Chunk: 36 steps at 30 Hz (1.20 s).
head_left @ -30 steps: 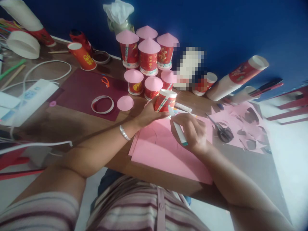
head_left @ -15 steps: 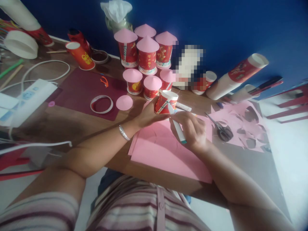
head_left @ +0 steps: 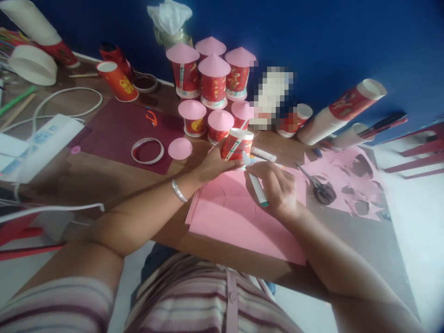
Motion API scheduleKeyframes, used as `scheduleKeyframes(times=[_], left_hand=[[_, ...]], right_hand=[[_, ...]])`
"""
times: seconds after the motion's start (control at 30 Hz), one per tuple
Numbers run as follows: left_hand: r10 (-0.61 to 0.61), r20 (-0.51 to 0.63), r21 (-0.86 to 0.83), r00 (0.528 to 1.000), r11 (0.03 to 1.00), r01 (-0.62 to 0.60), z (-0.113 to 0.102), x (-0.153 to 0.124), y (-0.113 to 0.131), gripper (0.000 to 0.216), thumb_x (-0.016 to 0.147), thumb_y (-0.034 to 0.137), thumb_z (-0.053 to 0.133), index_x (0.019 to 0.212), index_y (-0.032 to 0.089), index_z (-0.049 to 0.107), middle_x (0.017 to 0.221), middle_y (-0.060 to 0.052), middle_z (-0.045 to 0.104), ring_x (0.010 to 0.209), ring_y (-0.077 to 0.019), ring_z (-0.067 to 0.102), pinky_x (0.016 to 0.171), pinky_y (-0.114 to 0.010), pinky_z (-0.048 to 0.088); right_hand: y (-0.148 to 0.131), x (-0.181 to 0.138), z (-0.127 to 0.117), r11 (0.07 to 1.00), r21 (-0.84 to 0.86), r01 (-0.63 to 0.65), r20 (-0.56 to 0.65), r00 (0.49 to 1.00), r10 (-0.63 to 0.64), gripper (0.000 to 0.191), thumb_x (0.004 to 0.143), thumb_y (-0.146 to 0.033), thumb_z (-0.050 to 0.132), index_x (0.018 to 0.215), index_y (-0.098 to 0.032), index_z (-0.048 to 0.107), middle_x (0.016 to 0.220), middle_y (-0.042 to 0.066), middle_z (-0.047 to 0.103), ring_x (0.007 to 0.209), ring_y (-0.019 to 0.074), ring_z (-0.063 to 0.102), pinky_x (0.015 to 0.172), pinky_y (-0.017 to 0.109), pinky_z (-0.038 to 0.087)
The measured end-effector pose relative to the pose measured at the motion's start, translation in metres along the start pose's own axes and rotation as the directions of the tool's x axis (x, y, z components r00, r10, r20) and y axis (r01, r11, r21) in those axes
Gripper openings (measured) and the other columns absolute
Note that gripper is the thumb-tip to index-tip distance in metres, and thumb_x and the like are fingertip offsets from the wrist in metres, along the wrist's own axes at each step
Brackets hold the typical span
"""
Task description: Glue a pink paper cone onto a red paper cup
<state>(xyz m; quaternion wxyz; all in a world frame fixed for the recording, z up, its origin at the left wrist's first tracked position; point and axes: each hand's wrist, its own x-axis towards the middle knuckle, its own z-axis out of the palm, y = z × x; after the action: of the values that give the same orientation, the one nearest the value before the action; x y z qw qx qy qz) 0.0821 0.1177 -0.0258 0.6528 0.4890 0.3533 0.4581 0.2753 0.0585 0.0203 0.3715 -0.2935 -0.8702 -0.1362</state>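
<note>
My left hand is wrapped round a red paper cup with a white rim and a pale diagonal strip, held slightly tilted above a stack of pink paper. Pinched in my right hand is a white marker with a green end. Its tip is close to the cup's lower side; whether it touches, I cannot tell. Just behind the cup stand several red cups with pink cone roofs, some stacked. A flat pink cone lies to the left of my left hand.
Scissors rest on cut pink scraps at the right. A paper ring lies on a maroon sheet. A power strip with white cables occupies the left. Along the blue wall stand tall cup stacks and an orange-red cup.
The cup in my left hand has turned a little and shifted slightly left and upright. The marker tip now sits lower against the cup's side. My right hand has hardly moved.
</note>
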Motion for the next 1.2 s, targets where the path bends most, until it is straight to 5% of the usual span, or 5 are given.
scheduleKeyframes(times=[0.73, 0.97, 1.2], left_hand=[[0.001, 0.007, -0.033, 1.0, 0.999, -0.001, -0.0007, 0.0006, -0.001, 0.069, 0.062, 0.042, 0.094, 0.12, 0.018, 0.066, 0.115, -0.01, 0.074, 0.105, -0.025, 0.071, 0.101, -0.044, 0.055], [0.065, -0.052, 0.223, 0.997, 0.974, -0.052, 0.0012, -0.0013, -0.0007, 0.056, 0.066, 0.034, 0.089, 0.115, 0.023, 0.065, 0.107, -0.004, 0.073, 0.106, -0.0298, 0.069, 0.098, -0.049, 0.056], [0.112, -0.053, 0.354, 0.992, 0.931, -0.086, 0.002, -0.0038, -0.0007, 0.056, 0.068, 0.028, 0.089, 0.116, 0.023, 0.061, 0.101, -0.002, 0.072, 0.095, -0.0245, 0.068, 0.089, -0.039, 0.056]], right_hand=[[-0.0015, 0.0001, 0.0014, 0.999, 0.002, 0.035, -0.05, 0.998, -0.035, 0.029, 0.094, -0.005, 0.061, 0.121, -0.017, 0.061, 0.089, 0.005, 0.074, 0.078, 0.0188, 0.073, 0.066, 0.029, 0.059], [-0.004, 0.0008, 0.0014, 0.999, -0.024, 0.046, -0.033, 0.998, -0.047, 0.03, 0.097, -0.006, 0.058, 0.124, -0.019, 0.061, 0.091, 0.006, 0.075, 0.078, 0.0179, 0.073, 0.064, 0.029, 0.059], [-0.0026, 0.001, 0.0001, 0.997, -0.054, 0.062, -0.04, 0.997, -0.065, 0.024, 0.095, -0.002, 0.058, 0.116, -0.014, 0.06, 0.09, 0.008, 0.074, 0.08, 0.0185, 0.073, 0.065, 0.028, 0.059]])
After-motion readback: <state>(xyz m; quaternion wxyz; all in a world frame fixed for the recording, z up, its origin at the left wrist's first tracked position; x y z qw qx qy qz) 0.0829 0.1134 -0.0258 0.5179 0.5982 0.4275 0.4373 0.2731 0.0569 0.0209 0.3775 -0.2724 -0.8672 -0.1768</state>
